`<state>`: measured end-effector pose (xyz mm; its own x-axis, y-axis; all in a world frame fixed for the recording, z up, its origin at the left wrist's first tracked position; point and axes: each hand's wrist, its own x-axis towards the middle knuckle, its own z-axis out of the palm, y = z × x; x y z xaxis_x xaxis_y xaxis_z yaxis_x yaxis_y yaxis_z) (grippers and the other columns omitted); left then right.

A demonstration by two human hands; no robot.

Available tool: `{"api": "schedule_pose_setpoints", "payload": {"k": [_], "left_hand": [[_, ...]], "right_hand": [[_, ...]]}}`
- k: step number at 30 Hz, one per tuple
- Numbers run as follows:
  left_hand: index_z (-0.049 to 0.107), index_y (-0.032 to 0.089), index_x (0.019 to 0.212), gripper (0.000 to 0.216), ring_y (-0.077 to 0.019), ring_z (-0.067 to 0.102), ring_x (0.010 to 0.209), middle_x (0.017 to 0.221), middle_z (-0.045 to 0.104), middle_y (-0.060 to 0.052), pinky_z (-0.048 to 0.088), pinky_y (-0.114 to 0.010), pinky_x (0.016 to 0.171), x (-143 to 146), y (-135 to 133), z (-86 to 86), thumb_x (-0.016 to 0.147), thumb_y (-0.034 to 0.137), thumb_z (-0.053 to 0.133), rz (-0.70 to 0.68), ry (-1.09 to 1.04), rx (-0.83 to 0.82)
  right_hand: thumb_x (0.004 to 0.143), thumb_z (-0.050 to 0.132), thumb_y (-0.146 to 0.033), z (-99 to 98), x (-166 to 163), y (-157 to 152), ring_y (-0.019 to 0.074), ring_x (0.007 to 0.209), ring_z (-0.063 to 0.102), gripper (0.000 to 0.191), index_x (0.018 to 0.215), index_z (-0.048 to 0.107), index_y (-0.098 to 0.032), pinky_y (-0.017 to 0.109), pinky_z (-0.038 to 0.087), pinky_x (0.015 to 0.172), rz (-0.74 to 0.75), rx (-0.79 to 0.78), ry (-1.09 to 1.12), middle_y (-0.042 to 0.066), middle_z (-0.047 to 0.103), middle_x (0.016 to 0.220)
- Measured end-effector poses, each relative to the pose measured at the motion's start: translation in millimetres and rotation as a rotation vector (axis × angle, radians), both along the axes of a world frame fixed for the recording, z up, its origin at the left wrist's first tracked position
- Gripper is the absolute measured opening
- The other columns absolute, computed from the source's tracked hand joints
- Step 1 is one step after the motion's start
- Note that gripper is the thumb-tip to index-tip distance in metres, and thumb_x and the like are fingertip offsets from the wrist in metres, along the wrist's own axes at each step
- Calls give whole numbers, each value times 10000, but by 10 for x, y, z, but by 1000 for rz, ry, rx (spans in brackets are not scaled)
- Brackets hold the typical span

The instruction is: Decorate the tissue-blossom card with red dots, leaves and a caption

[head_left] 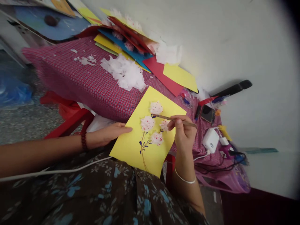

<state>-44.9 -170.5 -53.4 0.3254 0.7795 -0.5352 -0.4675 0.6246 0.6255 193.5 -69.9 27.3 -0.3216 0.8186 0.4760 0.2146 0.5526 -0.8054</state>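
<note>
A yellow sheet of paper [131, 143] lies tilted over my lap and the table's near edge. On it is a brown stem with dark blue leaves and several fluffy white blossoms [147, 123] flecked with red. My left hand [112, 133] grips the sheet's left edge, thumb on top and fingers mostly underneath. In my right hand [185, 132] is a thin paintbrush [168, 118], pinched between thumb and fingers. Its tip touches or hovers just over a dark blue mark below the top blossom; which of the two I cannot tell.
Torn white tissue [127, 73] is heaped on the checked tablecloth [98, 90]. Behind it lean stacked coloured cards [133, 40] with blossoms. To the right are a phone [207, 113], a white adapter box [211, 140] and black cables [215, 170]. A white cable [70, 170] crosses my lap.
</note>
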Motion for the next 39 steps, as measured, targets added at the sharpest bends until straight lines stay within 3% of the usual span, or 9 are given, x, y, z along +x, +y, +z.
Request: {"api": "schedule_pose_setpoints", "payload": {"k": [5, 11, 21, 33, 39], "left_hand": [[781, 144, 1012, 284, -242, 764, 819, 893, 801, -96, 591, -338, 837, -1, -6, -27, 783, 314, 773, 9, -1, 25], [780, 146, 981, 305, -240, 764, 800, 891, 800, -100, 603, -302, 749, 8, -3, -19, 751, 345, 801, 1, 0, 16], [776, 144, 986, 283, -237, 764, 781, 886, 800, -103, 602, -301, 754, 11, -7, -22, 764, 319, 787, 11, 10, -6], [776, 141, 983, 287, -243, 765, 797, 920, 796, -122, 599, -316, 805, 10, -5, -1, 768, 331, 790, 0, -3, -7], [774, 139, 997, 315, -247, 765, 814, 901, 798, -117, 596, -336, 845, 7, -5, -17, 762, 348, 799, 2, -1, -1]], "right_hand": [[963, 566, -336, -22, -7, 38, 91, 516, 585, 186, 908, 682, -201, 224, 473, 497, -7, 3, 7, -25, 632, 619], [968, 548, -346, -50, 8, 67, 91, 508, 577, 200, 902, 671, -203, 224, 465, 494, -10, -7, -3, -28, 625, 618], [966, 555, -380, -152, 24, 139, 93, 527, 597, 217, 942, 683, -207, 229, 482, 510, -13, -10, -27, -15, 654, 670], [959, 570, -352, -2, 88, 93, 99, 500, 578, 195, 886, 674, -204, 237, 472, 503, -71, 11, 30, -32, 613, 599], [961, 571, -349, -39, 87, 118, 95, 490, 565, 195, 884, 672, -201, 232, 455, 502, -42, -3, 13, -37, 605, 582]]}}
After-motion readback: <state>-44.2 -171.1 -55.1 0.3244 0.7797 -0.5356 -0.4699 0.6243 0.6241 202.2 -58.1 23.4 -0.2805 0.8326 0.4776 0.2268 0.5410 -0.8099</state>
